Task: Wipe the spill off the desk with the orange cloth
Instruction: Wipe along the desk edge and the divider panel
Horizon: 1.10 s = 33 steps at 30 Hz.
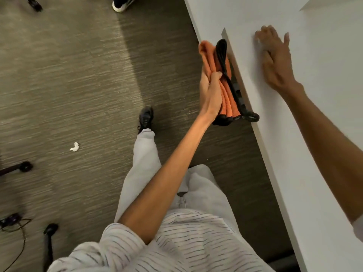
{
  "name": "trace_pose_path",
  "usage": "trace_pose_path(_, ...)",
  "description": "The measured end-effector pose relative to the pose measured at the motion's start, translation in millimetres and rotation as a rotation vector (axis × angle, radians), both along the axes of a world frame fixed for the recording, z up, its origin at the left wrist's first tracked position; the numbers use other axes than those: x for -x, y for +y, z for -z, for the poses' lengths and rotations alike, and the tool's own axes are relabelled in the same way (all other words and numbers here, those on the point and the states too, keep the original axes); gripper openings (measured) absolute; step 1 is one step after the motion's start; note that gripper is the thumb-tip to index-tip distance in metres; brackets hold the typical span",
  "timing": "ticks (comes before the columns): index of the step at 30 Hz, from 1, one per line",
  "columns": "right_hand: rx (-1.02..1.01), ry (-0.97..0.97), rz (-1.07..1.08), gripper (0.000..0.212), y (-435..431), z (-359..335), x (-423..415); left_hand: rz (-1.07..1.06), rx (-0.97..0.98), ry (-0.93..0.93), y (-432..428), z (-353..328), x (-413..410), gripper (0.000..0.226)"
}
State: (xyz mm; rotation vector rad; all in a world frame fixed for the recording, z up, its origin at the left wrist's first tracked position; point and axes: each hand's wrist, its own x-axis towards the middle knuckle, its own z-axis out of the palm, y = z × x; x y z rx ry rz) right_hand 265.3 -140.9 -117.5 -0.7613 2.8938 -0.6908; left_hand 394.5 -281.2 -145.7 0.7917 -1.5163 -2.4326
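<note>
My left hand (211,83) is shut on the orange cloth (225,95), a bunched cloth with black edging, and holds it in the air just off the left edge of the white desk (294,134). The cloth hangs down past my fist and almost touches the desk's edge. My right hand (275,61) lies flat on the desk top, fingers spread, holding nothing. No spill is visible on the white surface.
A brown carpeted floor lies to the left, with a crumpled white scrap (74,147) on it. Chair casters (25,166) and cables (11,222) sit at the lower left. Another person's shoe (121,3) shows at the top.
</note>
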Motion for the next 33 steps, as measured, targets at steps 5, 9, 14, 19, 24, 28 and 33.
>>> trace_pose_path(5, 0.055, -0.029, 0.029, 0.059, 9.5, -2.0, 3.1, 0.016, -0.034, 0.035, 67.1, -8.7, -9.3, 0.062)
trace_pose_path(9, 0.081, -0.118, -0.080, 0.058, 10.9, 2.9, 13.1, -0.087, -0.053, -0.052, 113.8, 3.6, -19.1, 0.061)
trace_pose_path(14, -0.071, -0.067, -0.171, 0.056, 18.2, 1.9, 10.9, -0.045, 0.051, 0.021, 125.7, 10.4, -45.4, 0.067)
trace_pose_path(19, -0.054, -0.024, -0.143, 0.057, 12.9, 5.8, 2.8, -0.073, 0.152, 0.181, 90.0, 14.6, 2.9, 0.076)
trace_pose_path(24, -0.029, -0.016, -0.143, 0.058, 12.9, 8.1, 3.7, -0.007, 0.221, 0.253, 32.7, 14.2, 62.0, 0.077)
trace_pose_path(28, -0.014, -0.028, -0.142, 0.059, 13.0, 7.1, 3.8, -0.069, 0.169, 0.161, 49.6, 0.0, 51.3, 0.076)
trace_pose_path(33, -0.009, -0.024, -0.145, 0.059, 13.3, 7.3, 3.7, -0.033, 0.130, 0.243, 108.3, 10.5, -20.4, 0.080)
